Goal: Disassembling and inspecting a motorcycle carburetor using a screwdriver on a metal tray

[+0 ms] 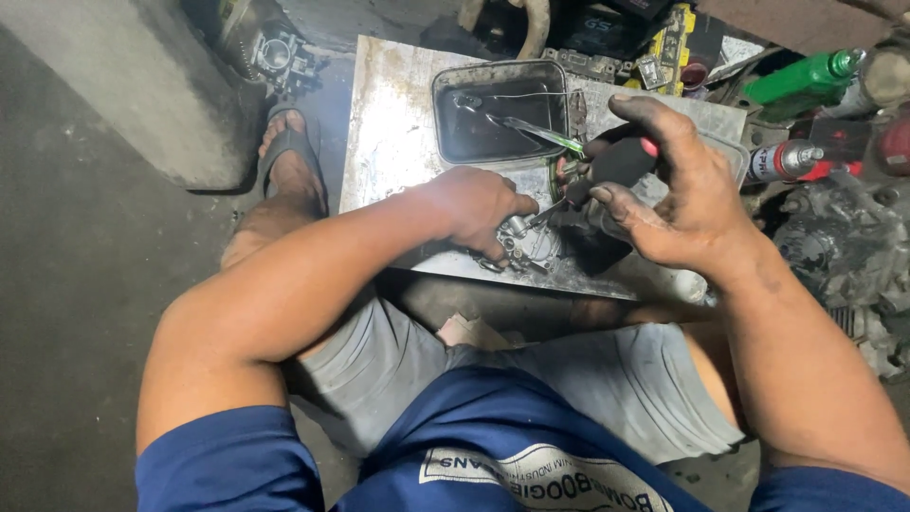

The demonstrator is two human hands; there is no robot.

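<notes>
The left hand pins the small metal carburettor onto the stained board, fingers clamped over its top; the right hand, just right of the carburettor, grips a black-handled screwdriver, fingers wrapped round the handle, index lifted, tip at the body. Looks like a screw is being worked; next calls for steady downward pressure; a dark tray sits just beyond the carburettor.

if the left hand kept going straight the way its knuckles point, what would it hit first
Most likely the right hand and the black-handled screwdriver it grips. The left hand holds the small metal carburetor part and points right, across the board. Depth is hard to judge here.
</notes>
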